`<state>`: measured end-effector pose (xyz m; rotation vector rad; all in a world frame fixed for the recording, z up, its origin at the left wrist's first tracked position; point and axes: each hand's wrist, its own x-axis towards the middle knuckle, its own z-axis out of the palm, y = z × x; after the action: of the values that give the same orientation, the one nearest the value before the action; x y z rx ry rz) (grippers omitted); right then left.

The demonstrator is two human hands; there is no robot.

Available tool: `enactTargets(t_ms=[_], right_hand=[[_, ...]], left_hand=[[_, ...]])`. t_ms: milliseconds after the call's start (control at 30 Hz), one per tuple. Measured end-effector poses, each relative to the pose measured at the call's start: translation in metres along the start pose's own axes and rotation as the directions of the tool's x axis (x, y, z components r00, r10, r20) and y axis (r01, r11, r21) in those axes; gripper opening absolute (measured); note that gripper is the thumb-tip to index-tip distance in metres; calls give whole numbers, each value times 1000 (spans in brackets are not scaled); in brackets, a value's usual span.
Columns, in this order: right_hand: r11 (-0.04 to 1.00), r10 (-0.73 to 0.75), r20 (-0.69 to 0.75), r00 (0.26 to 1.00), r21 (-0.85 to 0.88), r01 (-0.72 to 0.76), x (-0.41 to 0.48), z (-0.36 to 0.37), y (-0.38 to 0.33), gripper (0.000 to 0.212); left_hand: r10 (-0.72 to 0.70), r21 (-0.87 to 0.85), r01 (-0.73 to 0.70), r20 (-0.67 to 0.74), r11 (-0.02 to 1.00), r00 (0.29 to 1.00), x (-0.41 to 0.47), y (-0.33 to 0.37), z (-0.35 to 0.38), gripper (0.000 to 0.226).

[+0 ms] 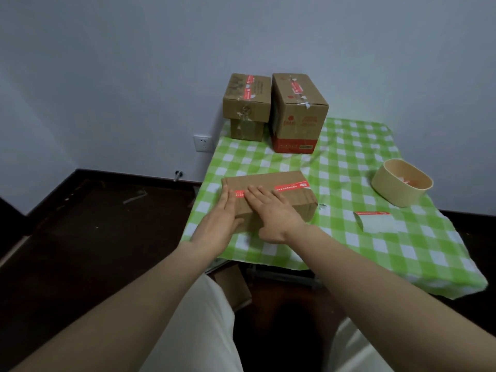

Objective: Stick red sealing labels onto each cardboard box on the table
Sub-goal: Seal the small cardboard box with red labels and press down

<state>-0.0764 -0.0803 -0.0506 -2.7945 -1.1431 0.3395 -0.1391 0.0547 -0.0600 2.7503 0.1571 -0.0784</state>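
Operator body, visible parts: left hand [220, 218] and right hand [271, 210], both bare. Left forearm [120, 318] and right forearm [389, 304] are uncovered down to the lower frame edge. Legwear is plain off-white fabric over the left thigh [198, 331] at lower centre and the right thigh [354, 353] at lower right. Garment type cannot be determined.

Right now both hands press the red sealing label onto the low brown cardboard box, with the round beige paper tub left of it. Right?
No: head view shows the round beige paper tub right of the low brown cardboard box. Left hand and right hand press its red sealing label.
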Motion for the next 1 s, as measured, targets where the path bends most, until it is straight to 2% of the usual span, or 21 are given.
enactTargets(t_ms=[67,100,167,233,300,400,500,600,633,700,767,800,867,933,1000], right_hand=[[975,64,-79,995,216,-46,-2,-6,5,82],[934,177,-171,969,341,-110,-3,-10,13,78],[814,467,-301,831,513,-272,-5,-14,36,65],[688,648,-259,716,603,-404,-8,-14,56,44],[563,698,-89,711,682,-467,-10,-10,63,32],[345,690,45,722,857,-383,-16,-5,68,30],[81,714,73,696,979,-185,-27,-6,78,39],[-3,612,42,790,999,-50,-39,-10,89,46],[-16,569,24,822,1000,-18,-44,-11,93,60],[18,498,-20,867,1000,13,-56,-15,102,92],[175,460,-120,879,984,43,-68,-21,107,103],[274,452,-185,873,960,62,-70,-21,106,99],[455,473,-350,809,883,116,-84,-28,109,84],[528,479,-442,758,835,154,-87,-32,104,75],[541,539,-485,689,826,157,-94,-38,110,70]], left_hand=[[-29,-188,19,-53,982,998,-2,-2,0,69],[-78,-313,49,-81,949,994,-2,-2,-1,65],[-274,-545,199,-60,814,960,0,-1,-7,62],[-390,-640,310,17,704,921,5,1,-9,48],[-385,-680,320,60,660,921,9,4,-7,40],[-397,-716,337,91,612,913,12,10,-2,33],[-382,-814,288,89,505,920,15,12,-7,53],[-349,-891,248,110,380,931,21,14,-20,67],[-325,-895,226,98,384,941,23,15,-24,71],[-269,-844,169,30,509,963,25,17,-30,80],[-198,-743,102,-42,662,979,28,23,-34,91],[-178,-699,92,-51,710,983,27,23,-35,100],[-141,-652,67,-62,755,988,32,36,-34,112],[-178,-637,116,-34,762,983,36,36,-33,113],[-198,-640,166,21,750,980,40,47,-32,108]])
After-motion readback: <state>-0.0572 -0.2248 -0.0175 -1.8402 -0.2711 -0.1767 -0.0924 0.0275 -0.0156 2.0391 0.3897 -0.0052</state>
